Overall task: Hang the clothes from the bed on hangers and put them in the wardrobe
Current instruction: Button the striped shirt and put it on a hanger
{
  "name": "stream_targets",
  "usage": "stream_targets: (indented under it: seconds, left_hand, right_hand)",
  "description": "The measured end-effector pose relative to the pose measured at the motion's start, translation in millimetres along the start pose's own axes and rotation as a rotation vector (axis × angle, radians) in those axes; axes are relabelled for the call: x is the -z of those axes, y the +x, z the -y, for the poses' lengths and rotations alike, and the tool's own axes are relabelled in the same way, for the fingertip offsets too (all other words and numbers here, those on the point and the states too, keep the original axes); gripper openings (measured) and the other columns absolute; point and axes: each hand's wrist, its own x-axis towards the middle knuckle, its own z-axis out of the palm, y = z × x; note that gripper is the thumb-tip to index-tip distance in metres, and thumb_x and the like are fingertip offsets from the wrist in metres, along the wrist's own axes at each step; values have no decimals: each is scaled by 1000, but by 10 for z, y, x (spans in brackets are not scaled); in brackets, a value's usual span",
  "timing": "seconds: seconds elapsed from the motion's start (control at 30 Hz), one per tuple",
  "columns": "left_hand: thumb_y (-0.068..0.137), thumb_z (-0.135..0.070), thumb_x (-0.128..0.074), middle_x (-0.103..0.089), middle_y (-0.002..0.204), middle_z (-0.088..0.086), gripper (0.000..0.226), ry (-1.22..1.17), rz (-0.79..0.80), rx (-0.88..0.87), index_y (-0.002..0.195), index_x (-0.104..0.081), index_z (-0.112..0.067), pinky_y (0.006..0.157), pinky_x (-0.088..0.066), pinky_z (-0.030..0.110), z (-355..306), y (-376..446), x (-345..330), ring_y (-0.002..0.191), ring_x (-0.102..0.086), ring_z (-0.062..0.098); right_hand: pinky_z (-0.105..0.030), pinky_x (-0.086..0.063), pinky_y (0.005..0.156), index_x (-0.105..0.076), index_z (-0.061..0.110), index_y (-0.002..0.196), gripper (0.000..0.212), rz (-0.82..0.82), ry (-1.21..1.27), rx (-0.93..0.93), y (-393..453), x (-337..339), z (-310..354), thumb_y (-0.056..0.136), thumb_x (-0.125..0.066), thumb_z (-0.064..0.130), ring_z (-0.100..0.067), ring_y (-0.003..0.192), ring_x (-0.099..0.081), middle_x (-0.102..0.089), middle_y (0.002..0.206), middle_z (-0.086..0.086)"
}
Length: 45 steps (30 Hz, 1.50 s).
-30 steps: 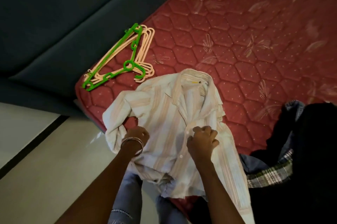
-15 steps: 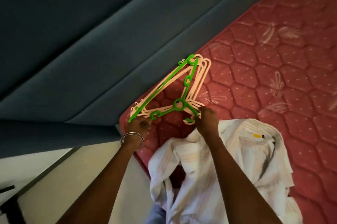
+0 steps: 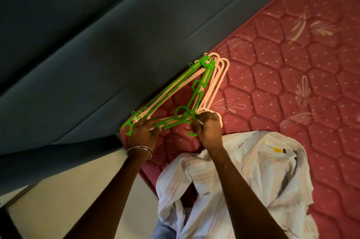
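Both hands are on the stack of hangers [image 3: 196, 90], which lies at the corner of the red mattress [image 3: 292, 63]. The left hand [image 3: 143, 133] has its fingers curled round the end of the stack, and the right hand [image 3: 209, 129] closes its fingers on the middle part near the hooks. My judgement is that the person tries to separate the green hanger [image 3: 165, 96], which lies on top, from the pale pink ones under it. The risk here is that the hooks and small notches catch in each other, so that several hangers rise together, or the whole stack slides off the mattress edge, which is just beside the left hand. The striped shirt [image 3: 253, 176] lies on the mattress just below the right hand, toward the person. It is pale with thin stripes, crumpled, the collar open with a yellow label inside, and one sleeve hangs over the mattress edge.
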Motion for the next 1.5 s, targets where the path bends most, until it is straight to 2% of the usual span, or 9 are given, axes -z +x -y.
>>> stream_targets:
  seconds: [0.17, 0.3, 0.43, 0.57, 0.77, 0.97, 1.2, 1.3, 1.5]
  left_hand:
    - [76, -15, -61, -65, 91, 18, 26, -31, 23, -51, 99, -73, -8, 80, -53, 45, -150, 75, -181, 86, -62, 38]
    - [73, -1, -67, -65, 94, 18, 29, -59, 30, -43, 101, -72, -8, 81, -52, 42, -161, 180, -276, 88, -62, 38]
    - [73, -4, -70, -65, 105, 16, 39, 9, 147, -28, 111, -69, -15, 89, -48, 43, -71, 179, -377, 99, -59, 37]
    - [74, -9, -72, -62, 115, 10, 48, -58, 183, -16, 119, -64, -21, 90, -49, 46, 8, 177, -482, 105, -58, 33]
    - [74, -22, -75, -50, 135, 13, 76, 120, 132, -42, 142, -41, -21, 101, -37, 51, -114, 171, -503, 124, -44, 38]
    - [81, -30, -68, -44, 139, 11, 80, 400, 137, 63, 148, -24, -25, 103, -32, 53, -294, 262, -404, 129, -37, 33]
    - [70, -12, -73, -54, 133, 13, 70, 15, 189, -47, 136, -49, -16, 100, -42, 46, -144, 400, -522, 121, -51, 32]
    - [78, -9, -64, -66, 112, 18, 37, -181, 98, -67, 115, -64, -5, 92, -48, 46, -555, 251, -428, 104, -61, 35]
    - [87, -33, -59, -64, 99, 1, 40, -699, 310, -152, 124, -59, -16, 74, -50, 25, -1625, -362, -81, 90, -62, 16]
  right_hand:
    - [-38, -42, 85, -66, 15, 113, 37, -76, 0, -313, 104, 94, -328, 79, -53, 19, -35, 103, -54, -64, 108, -13]
    - [-42, -45, 93, -66, 15, 105, 21, 3, -53, -571, 259, 168, -653, 87, -58, 23, -37, 106, -53, -58, 113, -17]
    - [-34, -49, 80, -71, 11, 91, 14, 37, -34, -502, 244, 168, -659, 85, -62, 19, -34, 91, -64, -69, 96, -18]
    - [-30, -47, 70, -73, 1, 89, 14, -178, 200, -523, 193, 307, -510, 83, -69, 12, -25, 69, -64, -72, 81, -16]
    - [-41, -58, 58, -59, 9, 79, 25, -182, 852, -659, 117, 616, -140, 94, -40, 0, -23, 60, -65, -65, 70, -7]
    - [-16, -32, 32, -58, 3, 73, 24, -316, 736, -484, 261, 1270, 255, 89, -41, -2, -14, 29, -49, -56, 47, -8]
    - [-27, -36, 44, -58, 18, 56, 19, -698, 511, -367, -62, 2133, -71, 74, -55, 19, -18, 38, -45, -51, 48, -2]
    - [-20, -30, 39, -52, 19, 51, 30, -711, 690, -391, -400, 2298, -189, 80, -58, 13, -13, 34, -39, -49, 44, 6]
    - [-12, -19, 33, -57, 0, 68, 20, -653, 993, -486, -1236, 2302, -370, 89, -56, 2, -10, 28, -32, -44, 40, 1]
